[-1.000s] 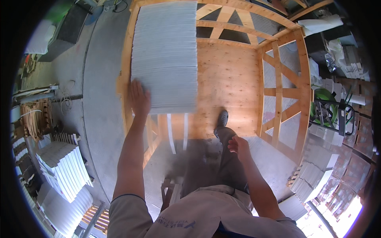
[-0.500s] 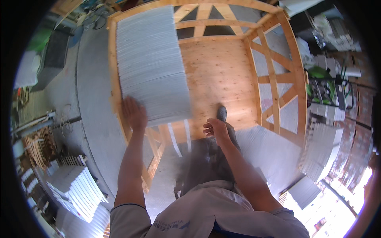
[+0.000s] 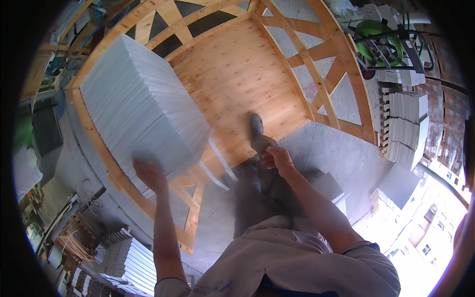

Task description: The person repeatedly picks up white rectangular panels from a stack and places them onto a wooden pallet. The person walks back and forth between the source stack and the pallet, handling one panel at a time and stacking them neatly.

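A large block of thin pale grey slabs (image 3: 131,94), stacked tightly together, fills the left side of an open wooden crate (image 3: 232,69). My left hand (image 3: 151,175) is at the block's near left corner, fingers stretched out and a little blurred. It appears to rest on or just over the slabs; contact is hard to make out. My right hand (image 3: 278,159) hangs in front of my right leg, with loosely bent fingers and nothing in it. Two white straps (image 3: 222,158) trail from under the block over the crate's near edge. My right shoe (image 3: 256,124) is on the crate's plywood floor.
Slatted crate sides (image 3: 316,59) rise at the right and back. A wooden frame piece (image 3: 190,218) juts out at the near left. Pale slab stacks (image 3: 408,121) stand at the right, beneath a green-wheeled machine (image 3: 378,44). Another slab stack (image 3: 131,265) is at the lower left.
My view has turned, so the crate appears tilted and shifted left, showing more of the block's side. My left hand stays by its near corner. My right hand's fingers are more curled.
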A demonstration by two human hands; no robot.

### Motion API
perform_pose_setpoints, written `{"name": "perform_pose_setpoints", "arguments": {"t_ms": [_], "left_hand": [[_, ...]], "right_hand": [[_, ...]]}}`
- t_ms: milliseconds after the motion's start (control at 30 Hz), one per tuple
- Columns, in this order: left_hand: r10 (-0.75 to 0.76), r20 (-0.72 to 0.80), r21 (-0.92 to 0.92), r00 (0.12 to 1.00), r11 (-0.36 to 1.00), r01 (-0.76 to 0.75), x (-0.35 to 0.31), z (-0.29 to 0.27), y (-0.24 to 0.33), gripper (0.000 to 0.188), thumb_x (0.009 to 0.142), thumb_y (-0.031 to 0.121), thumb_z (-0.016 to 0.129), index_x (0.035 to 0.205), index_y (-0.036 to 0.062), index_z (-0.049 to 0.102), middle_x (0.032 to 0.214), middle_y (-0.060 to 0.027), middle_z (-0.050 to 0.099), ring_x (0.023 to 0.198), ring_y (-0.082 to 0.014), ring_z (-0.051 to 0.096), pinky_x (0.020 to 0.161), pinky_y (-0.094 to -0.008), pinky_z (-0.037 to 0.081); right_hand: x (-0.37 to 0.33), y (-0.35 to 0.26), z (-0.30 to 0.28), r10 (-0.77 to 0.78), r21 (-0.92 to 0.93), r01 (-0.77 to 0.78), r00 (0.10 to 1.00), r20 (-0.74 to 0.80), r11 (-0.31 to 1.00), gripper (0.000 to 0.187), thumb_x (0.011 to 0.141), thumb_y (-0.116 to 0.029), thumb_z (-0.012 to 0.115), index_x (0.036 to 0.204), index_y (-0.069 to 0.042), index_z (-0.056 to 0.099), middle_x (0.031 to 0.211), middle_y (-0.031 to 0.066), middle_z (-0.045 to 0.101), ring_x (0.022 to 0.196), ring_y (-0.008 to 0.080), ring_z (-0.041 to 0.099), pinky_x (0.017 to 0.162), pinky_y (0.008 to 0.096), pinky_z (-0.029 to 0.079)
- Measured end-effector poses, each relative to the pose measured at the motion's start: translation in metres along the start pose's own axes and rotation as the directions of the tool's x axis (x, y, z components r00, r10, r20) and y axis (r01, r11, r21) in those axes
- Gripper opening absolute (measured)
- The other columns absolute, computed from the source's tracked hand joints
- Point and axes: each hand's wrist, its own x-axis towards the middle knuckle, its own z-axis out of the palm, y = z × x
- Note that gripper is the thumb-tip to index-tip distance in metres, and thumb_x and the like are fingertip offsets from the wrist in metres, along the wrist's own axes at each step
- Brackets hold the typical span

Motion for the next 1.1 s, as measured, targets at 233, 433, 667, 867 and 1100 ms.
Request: {"name": "perform_pose_setpoints", "arguments": {"t_ms": [233,433,667,867,1100], "left_hand": [[0.008,-0.026,0.150,1.000,0.989,-0.004,0.008,0.014,0.054,0.057,0.097,0.042,0.032,0.128,-0.0053,0.041,0.138,-0.0245,0.035,0.127,-0.0394,0.035,0.103,-0.0495,0.030],[-0.024,0.000,0.154,1.000,0.988,0.024,0.011,0.012,0.055,0.055,0.096,0.040,0.034,0.128,-0.0054,0.041,0.138,-0.0234,0.035,0.127,-0.0392,0.035,0.102,-0.0490,0.032],[-0.022,0.025,0.194,0.999,0.981,0.017,0.012,0.013,0.053,0.053,0.096,0.037,0.036,0.129,-0.0044,0.039,0.137,-0.0228,0.036,0.127,-0.0385,0.035,0.102,-0.0490,0.032],[-0.084,0.087,0.266,0.993,0.962,0.058,0.009,0.016,0.052,0.049,0.096,0.031,0.035,0.128,-0.0057,0.038,0.138,-0.0256,0.033,0.127,-0.0410,0.034,0.103,-0.0492,0.031],[0.152,0.305,0.109,0.940,0.975,-0.193,0.014,-0.008,0.062,0.061,0.086,0.027,0.055,0.133,-0.0032,0.031,0.141,-0.0259,0.027,0.128,-0.0432,0.030,0.105,-0.0507,0.028]], "right_hand": [[0.027,-0.033,-0.003,0.121,-0.047,-0.122,0.993,-0.014,0.991,0.029,0.086,-0.029,0.055,0.094,-0.002,0.059,0.080,0.0110,0.065,0.057,0.0187,0.062,0.048,0.0295,0.050],[0.020,-0.042,-0.004,0.115,0.025,-0.115,0.993,0.010,0.993,0.028,0.087,-0.027,0.055,0.096,-0.002,0.060,0.080,0.0110,0.064,0.058,0.0185,0.062,0.048,0.0291,0.050],[0.003,-0.042,-0.035,0.140,0.062,-0.135,0.986,-0.090,0.989,0.032,0.088,-0.029,0.054,0.103,-0.001,0.058,0.083,0.0148,0.065,0.061,0.0214,0.064,0.049,0.0310,0.052],[-0.015,-0.024,-0.056,0.143,0.136,-0.123,0.978,-0.150,0.983,0.029,0.089,-0.030,0.053,0.093,-0.001,0.058,0.076,0.0105,0.063,0.059,0.0191,0.062,0.048,0.0301,0.051],[-0.058,0.017,-0.066,0.177,0.168,-0.131,0.938,-0.298,0.977,0.028,0.087,-0.029,0.055,0.087,-0.001,0.057,0.073,0.0106,0.062,0.057,0.0194,0.061,0.048,0.0312,0.052]]}}
